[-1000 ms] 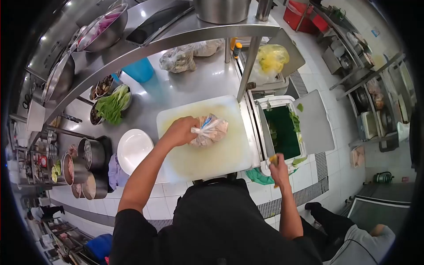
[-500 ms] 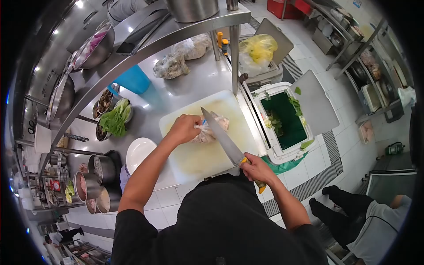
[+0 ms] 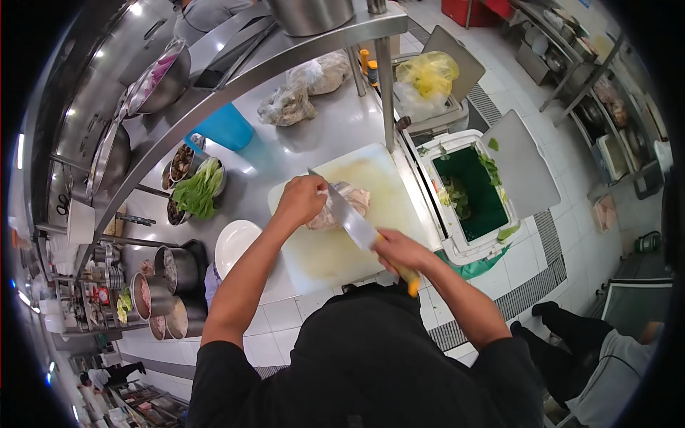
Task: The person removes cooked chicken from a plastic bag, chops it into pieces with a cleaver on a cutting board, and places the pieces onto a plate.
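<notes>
A clear plastic bag with pale pinkish contents (image 3: 352,200) lies on the white cutting board (image 3: 328,264). My left hand (image 3: 302,199) is closed on the bag's gathered end, at its upper left. In my right hand (image 3: 397,250) is the yellow handle of a large knife (image 3: 347,215). The blade crosses over the bag, its tip pointing up and left just beside my left fingers. Whether the edge touches the plastic cannot be made out. The white plate (image 3: 235,246) sits left of the board, behind my left forearm.
Bowls with green leaves (image 3: 200,189) and a blue pitcher (image 3: 227,128) stand at the left. Wrapped bags (image 3: 287,105) lie behind the board. An open white bin (image 3: 467,250) is at the right. Another person (image 3: 614,364) is at the lower right. A metal shelf (image 3: 264,55) spans above.
The knife has moved left over the bag, its tip now by my left fingers. My right hand has shifted up and left relative to my body. The whole view has shifted slightly.
</notes>
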A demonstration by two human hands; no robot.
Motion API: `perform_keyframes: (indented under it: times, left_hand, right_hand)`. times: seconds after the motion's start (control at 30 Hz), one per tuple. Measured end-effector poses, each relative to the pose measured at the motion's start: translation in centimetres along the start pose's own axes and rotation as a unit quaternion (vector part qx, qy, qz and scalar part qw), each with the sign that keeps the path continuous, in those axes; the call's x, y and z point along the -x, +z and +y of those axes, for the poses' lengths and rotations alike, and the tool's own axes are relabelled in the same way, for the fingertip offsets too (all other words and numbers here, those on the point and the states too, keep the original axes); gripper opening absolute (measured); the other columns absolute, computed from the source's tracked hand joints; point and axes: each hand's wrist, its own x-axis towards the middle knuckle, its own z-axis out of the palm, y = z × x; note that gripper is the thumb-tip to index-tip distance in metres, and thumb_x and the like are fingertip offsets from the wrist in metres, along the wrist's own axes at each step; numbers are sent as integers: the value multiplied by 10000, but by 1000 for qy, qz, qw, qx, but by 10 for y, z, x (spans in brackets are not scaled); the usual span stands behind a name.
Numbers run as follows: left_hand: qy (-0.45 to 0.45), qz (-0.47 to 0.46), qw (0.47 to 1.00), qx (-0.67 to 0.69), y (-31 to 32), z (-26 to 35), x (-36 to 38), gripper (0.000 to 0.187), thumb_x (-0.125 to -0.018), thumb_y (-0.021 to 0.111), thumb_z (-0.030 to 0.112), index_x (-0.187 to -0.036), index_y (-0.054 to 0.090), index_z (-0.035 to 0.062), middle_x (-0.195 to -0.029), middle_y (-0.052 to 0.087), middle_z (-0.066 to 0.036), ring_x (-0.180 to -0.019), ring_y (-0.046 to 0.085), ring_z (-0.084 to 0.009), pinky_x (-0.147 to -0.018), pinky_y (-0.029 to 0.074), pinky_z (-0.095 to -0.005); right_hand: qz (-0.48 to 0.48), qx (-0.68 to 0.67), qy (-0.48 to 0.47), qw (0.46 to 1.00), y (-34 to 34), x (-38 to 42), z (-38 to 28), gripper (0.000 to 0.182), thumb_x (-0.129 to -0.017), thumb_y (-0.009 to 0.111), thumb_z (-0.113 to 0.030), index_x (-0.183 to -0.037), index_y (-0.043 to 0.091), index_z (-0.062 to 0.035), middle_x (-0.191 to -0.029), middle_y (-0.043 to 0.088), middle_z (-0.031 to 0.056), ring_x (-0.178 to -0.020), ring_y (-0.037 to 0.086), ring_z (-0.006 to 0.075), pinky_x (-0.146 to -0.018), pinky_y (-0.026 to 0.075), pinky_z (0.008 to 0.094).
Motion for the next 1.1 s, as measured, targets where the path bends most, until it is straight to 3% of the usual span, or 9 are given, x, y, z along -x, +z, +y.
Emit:
perform_keyframes:
  times: [0.13, 0.27, 0.4, 0.5, 0.63, 0.8, 0.9, 1.0, 1.1]
  left_hand:
    - [-22, -15, 1000, 4, -11, 7, 6, 199, -820, 666, 119, -972, 733, 11, -950, 730, -212, -993, 671, -405, -916, 526, -468]
    - [3, 20, 1000, -6, -6, 14, 3, 201, -818, 669, 129, -972, 734, 17, -950, 734, -208, -956, 691, -393, -897, 536, -466]
    - [-63, 42, 997, 12, -36, -8, 3, 250, -814, 695, 178, -987, 728, 1, -970, 740, -205, -952, 712, -366, -875, 548, -425]
    - [-116, 45, 992, 37, -42, -14, 16, 251, -815, 697, 184, -989, 728, 7, -981, 745, -196, -958, 718, -355, -883, 548, -414]
    - [-57, 43, 997, 8, -31, -10, 16, 229, -815, 689, 176, -984, 728, 27, -969, 748, -182, -937, 713, -360, -865, 550, -422]
    - [-119, 101, 986, 58, -65, -42, 38, 237, -807, 691, 179, -990, 727, 34, -960, 750, -168, -909, 717, -361, -833, 553, -418]
    - [-148, 119, 978, 89, -53, -68, 55, 224, -803, 702, 177, -971, 727, 32, -943, 751, -173, -896, 728, -333, -823, 554, -406]
    - [-139, 100, 980, 105, -44, -45, 56, 220, -800, 711, 168, -966, 724, 24, -951, 748, -188, -902, 727, -340, -832, 554, -407]
    - [-127, 118, 969, 176, -49, -75, 63, 184, -837, 697, 118, -983, 697, 6, -857, 713, -104, -790, 677, -206, -742, 525, -338]
  right_hand:
    - [-36, -48, 48, 997, 1, 28, -3, 247, -979, 536, -206, -1160, 556, -40, -647, 527, 34, -445, 506, 140, -443, 448, 310]
    - [8, -174, -30, 984, 29, -73, -19, 231, -985, 530, -232, -1127, 524, -50, -686, 540, 46, -456, 510, 141, -435, 444, 319]
    - [-33, -96, -31, 994, 35, -38, -27, 211, -984, 542, -239, -1094, 507, -63, -687, 535, 44, -470, 512, 140, -444, 446, 324]
    - [-111, -120, 72, 984, 34, -4, -26, 194, -981, 549, -243, -1059, 492, -75, -687, 535, 43, -481, 516, 143, -446, 443, 326]
    - [-18, -224, -19, 974, 78, -98, -36, 186, -968, 553, -227, -1047, 498, -68, -683, 538, 53, -483, 528, 159, -426, 449, 332]
    - [-25, -110, -41, 993, 77, -92, -51, 185, -989, 537, -227, -1093, 514, -76, -668, 534, 47, -473, 517, 149, -440, 459, 317]
    - [-123, -35, 58, 990, 80, -62, -39, 212, -978, 544, -220, -1113, 520, -57, -672, 540, 50, -474, 523, 153, -446, 470, 321]
    - [-47, -94, 14, 994, 109, -99, -24, 203, -961, 554, -203, -1061, 506, -33, -687, 548, 60, -502, 547, 162, -430, 456, 333]
    - [-19, -37, -47, 998, 113, -148, -32, 258, -963, 555, -201, -1141, 512, -20, -677, 544, 64, -502, 540, 164, -439, 451, 343]
